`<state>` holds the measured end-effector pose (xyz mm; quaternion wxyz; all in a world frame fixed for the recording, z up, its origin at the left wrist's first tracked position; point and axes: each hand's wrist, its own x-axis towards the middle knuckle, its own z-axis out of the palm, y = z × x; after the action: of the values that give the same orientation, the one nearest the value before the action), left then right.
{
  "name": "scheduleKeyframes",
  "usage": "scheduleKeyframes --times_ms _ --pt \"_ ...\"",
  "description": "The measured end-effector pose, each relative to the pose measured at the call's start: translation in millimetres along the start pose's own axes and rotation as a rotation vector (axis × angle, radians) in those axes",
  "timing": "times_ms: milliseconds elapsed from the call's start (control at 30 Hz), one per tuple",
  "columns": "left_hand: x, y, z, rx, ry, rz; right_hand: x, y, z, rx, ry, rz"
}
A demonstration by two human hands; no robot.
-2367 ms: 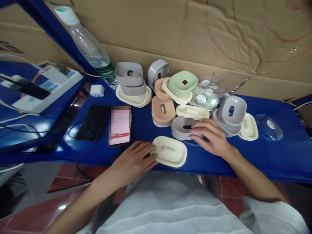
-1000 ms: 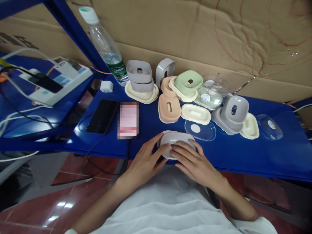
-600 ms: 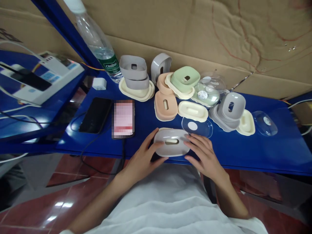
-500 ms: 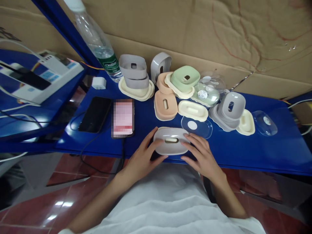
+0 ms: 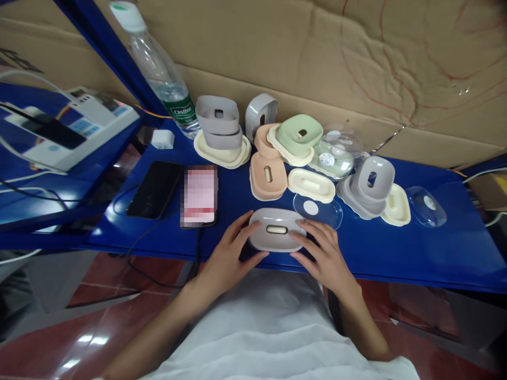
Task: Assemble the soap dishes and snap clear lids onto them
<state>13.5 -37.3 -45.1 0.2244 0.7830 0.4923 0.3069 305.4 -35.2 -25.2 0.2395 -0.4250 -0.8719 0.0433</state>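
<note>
At the bottom centre of the frame we see a pale shirt (image 5: pixel 253 327); above it, the left hand (image 5: pixel 227 258) and the right hand (image 5: pixel 328 258) flank a grey dish (image 5: pixel 277 244), just below the middle of the frame. We see each grip holding one end, fingers on the rim and thumb along the near side. A cream bar (image 5: pixel 277 230) shows through its slot.

Just beyond, at the right fingers, a clear lid (image 5: pixel 325 215) lies flat on the blue surface (image 5: pixel 396 256) (the nearest thing in their way). Left of centre we find a lit phone (image 5: pixel 200 192), its screen blurred, beside a dark phone (image 5: pixel 154 190).

Farther up, a peach dish (image 5: pixel 259 171) stands beside a cream tray (image 5: pixel 311 183), with stacked grey dishes (image 5: pixel 383 177) to the right. Behind these a green dish (image 5: pixel 288 132) crowds the middle. At the upper left stands a water bottle (image 5: pixel 160 68); cardboard (image 5: pixel 277 47) spans the top.
</note>
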Motion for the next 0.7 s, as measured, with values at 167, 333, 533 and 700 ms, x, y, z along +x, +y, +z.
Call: scheduleKeyframes --times_ms 167,333,533,700 --pt "-1 -1 3.9 0.052 0.033 0.078 -2 1 1 -0.015 -0.014 0.013" --pt "-1 -1 4.2 0.054 0.044 0.084 -19 18 -10 0.017 0.008 0.126" --pt "-2 0 2.8 0.012 0.021 0.06 -39 50 -23 -0.1 0.079 0.241" --pt "-3 -1 2.9 -0.005 0.006 0.065 -40 60 -37 0.072 0.131 0.275"
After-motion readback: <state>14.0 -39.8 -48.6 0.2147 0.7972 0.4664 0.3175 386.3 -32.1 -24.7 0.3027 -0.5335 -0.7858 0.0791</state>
